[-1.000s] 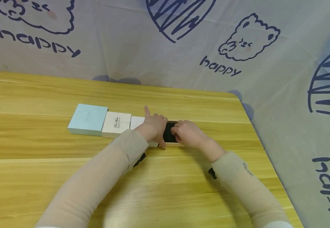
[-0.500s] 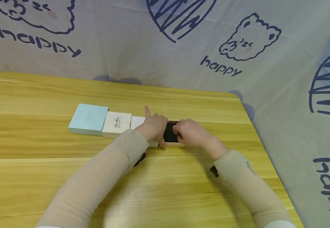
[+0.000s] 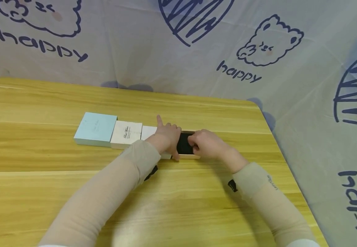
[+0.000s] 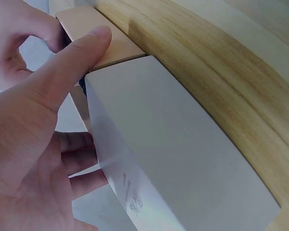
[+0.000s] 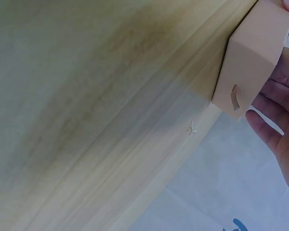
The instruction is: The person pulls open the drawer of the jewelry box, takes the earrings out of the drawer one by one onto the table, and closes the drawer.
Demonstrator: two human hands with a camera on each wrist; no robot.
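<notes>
In the head view a drawer box stands at the right of a row of boxes, its white sleeve (image 3: 148, 132) lying left of the pulled-out peach drawer (image 4: 98, 41). A black lining (image 3: 184, 144) shows inside the drawer. My left hand (image 3: 166, 137) straddles the place where sleeve and drawer meet, thumb on the drawer's near side and fingers over the far side. My right hand (image 3: 207, 144) reaches bent fingers into the drawer at its right end; whether they pinch anything I cannot tell. The right wrist view shows a pull tab (image 5: 235, 97) on the drawer's end.
Left of the sleeve sit a cream box (image 3: 126, 133) and a larger light blue box (image 3: 95, 128), side by side. All rest on a wooden table (image 3: 172, 212). Behind it hangs a pale cloth (image 3: 135, 44) with dark drawings.
My right hand has shifted slightly to the right along the drawer, uncovering a bit more black lining. The left hand and the boxes stay where they were.
</notes>
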